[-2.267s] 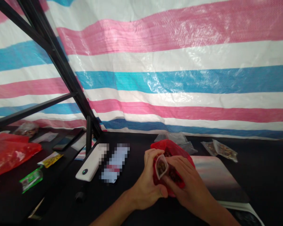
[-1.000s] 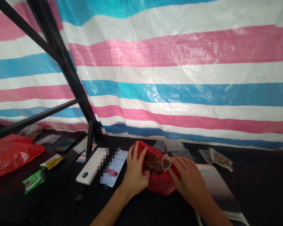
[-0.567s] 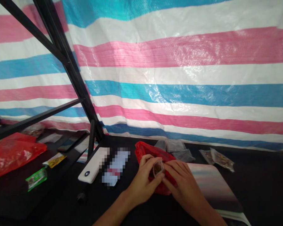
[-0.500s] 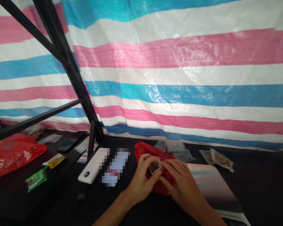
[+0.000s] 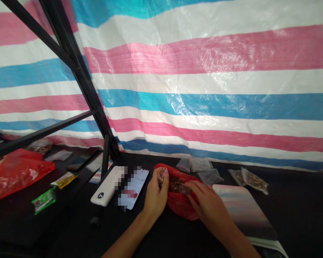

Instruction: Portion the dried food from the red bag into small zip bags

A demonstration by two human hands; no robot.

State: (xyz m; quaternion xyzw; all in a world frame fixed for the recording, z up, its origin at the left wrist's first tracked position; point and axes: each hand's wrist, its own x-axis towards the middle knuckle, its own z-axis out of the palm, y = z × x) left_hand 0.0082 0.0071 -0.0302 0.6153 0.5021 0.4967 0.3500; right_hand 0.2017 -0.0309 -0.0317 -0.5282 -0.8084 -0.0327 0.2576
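My left hand is closed around a small clear plastic bag, whose mouth gapes upward at the left rim of the red plastic bag. Brown dried pieces fill the opened red plastic bag between my hands. Over its right side reaches my right hand, fingers bent together at the brown pieces. Something clear and brownish shows at those fingertips, but I cannot make out what it is.
Left of the hands lie a white power bank and a lit phone. Clear bags sit behind, filled bags and a notebook to the right. A black metal frame rises at left, with another red bag beyond.
My hands have moved apart. The left has carried the small clear bag leftward, while the right has come to the brown pieces, now visible in the red bag.
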